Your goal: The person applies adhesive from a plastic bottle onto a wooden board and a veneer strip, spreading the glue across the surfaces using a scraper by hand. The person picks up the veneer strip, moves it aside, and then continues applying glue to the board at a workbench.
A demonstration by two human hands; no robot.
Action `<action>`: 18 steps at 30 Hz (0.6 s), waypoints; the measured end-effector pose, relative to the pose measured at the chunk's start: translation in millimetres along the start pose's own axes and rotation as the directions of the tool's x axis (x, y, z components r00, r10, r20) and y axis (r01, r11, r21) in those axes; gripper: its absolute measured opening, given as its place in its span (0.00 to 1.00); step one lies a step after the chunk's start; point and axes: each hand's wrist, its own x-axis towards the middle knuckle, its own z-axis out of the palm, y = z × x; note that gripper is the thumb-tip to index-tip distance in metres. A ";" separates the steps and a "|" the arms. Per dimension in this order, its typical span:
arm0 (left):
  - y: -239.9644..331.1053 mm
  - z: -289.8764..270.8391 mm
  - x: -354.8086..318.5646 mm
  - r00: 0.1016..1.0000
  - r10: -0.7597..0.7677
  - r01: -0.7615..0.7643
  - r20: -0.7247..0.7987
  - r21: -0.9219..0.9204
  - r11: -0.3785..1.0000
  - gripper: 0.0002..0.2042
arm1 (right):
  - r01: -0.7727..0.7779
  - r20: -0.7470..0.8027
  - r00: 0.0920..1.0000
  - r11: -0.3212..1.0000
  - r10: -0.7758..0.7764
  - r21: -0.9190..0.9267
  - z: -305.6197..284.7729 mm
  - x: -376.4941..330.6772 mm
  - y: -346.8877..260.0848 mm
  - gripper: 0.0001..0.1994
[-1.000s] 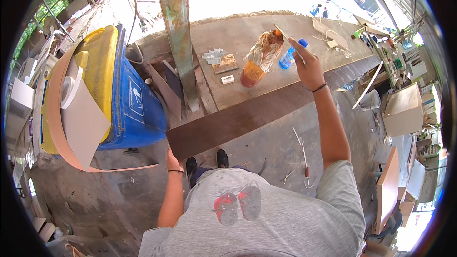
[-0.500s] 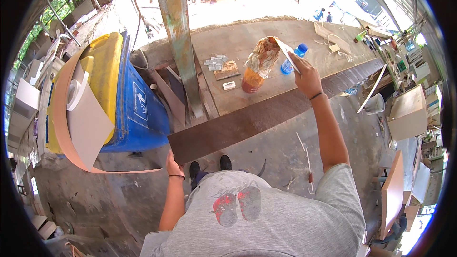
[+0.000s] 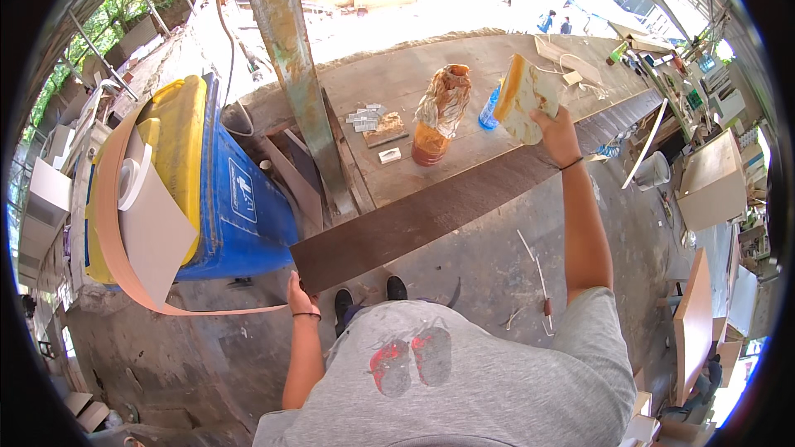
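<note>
A long dark brown board [image 3: 422, 222] runs diagonally from my left hand toward the far right, along the front of the worktable. My left hand [image 3: 301, 295] grips its near left corner. A peach edging strip [image 3: 116, 257] curves down from the bin and ends beside that hand; contact cannot be made out. Raised over the board, my right hand [image 3: 560, 134] holds a flat pale spreader [image 3: 528, 103] smeared with yellowish-brown glue. Left of it on the table stands an orange-brown glue jar [image 3: 430, 145], its tall upper part crusted with dried glue. A blue bottle [image 3: 489, 109] is partly hidden behind the spreader.
A blue bin [image 3: 248, 223] with a yellow lid [image 3: 178, 136] stands left, beside a rusty metal post [image 3: 290, 58]. The wooden worktable [image 3: 373, 74] carries small grey pieces [image 3: 364, 118] and wood offcuts [image 3: 571, 58]. Panels and a bucket [image 3: 652, 170] crowd the right side.
My right hand has moved away from the jar's mouth to the right, turning the spreader so its glue-covered face shows. My left hand stays on the board's end.
</note>
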 end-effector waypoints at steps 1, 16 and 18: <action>0.0 0.5 -0.5 1.000 0.002 -0.002 0.000 -0.001 1.000 0.13 | -0.020 0.012 1.000 0.999 0.019 0.051 -0.5 0.9 -9.6 0.16; -5.9 7.2 -14.5 0.993 -0.018 0.019 -0.114 0.010 1.000 0.12 | 0.381 0.281 0.916 0.835 -0.285 -0.396 32.9 18.6 -103.3 0.17; -7.2 8.6 -15.8 0.992 -0.019 0.018 -0.123 -0.014 1.000 0.12 | 0.460 0.330 0.881 0.773 -0.338 -0.436 32.8 19.3 -101.5 0.17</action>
